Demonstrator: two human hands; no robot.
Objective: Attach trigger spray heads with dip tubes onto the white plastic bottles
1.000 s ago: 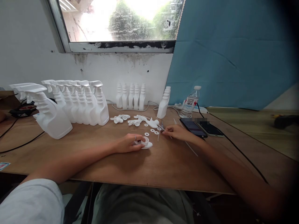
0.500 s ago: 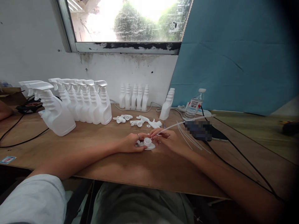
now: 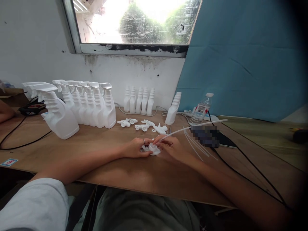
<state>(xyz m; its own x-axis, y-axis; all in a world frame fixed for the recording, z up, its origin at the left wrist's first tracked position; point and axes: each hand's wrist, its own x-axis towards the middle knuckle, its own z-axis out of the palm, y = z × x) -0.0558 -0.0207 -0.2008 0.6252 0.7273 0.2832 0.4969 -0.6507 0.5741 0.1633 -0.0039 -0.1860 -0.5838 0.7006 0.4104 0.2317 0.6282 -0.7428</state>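
My left hand (image 3: pixel 138 148) is closed around a white spray trigger head (image 3: pixel 155 152), whose round collar faces up. Between the pinched fingers of my right hand (image 3: pixel 172 146) is a long, thin white tube (image 3: pixel 194 127). The tube's near end is at the collar's opening, though my fingertips partly cover it; its other end slants up to the right. Just beyond my hands lie several loose white trigger heads (image 3: pixel 142 127) and a small white ring (image 3: pixel 153 130). More thin tubes (image 3: pixel 196 144) rest on the table right of my right hand.
White spray bottles with trigger heads (image 3: pixel 109 109) stand in a row at the left. Open-necked bottles (image 3: pixel 139 101) line the wall, with another (image 3: pixel 173 109) further right. A water bottle (image 3: pixel 201 109), a phone (image 3: pixel 226 141) and black cables (image 3: pixel 250 168) occupy the right. Another person's arm (image 3: pixel 6 112) shows far left.
My right hand has moved slightly left, bringing the tube's end to the collar's opening. My left hand keeps its hold on the trigger head. The view has shifted a little.
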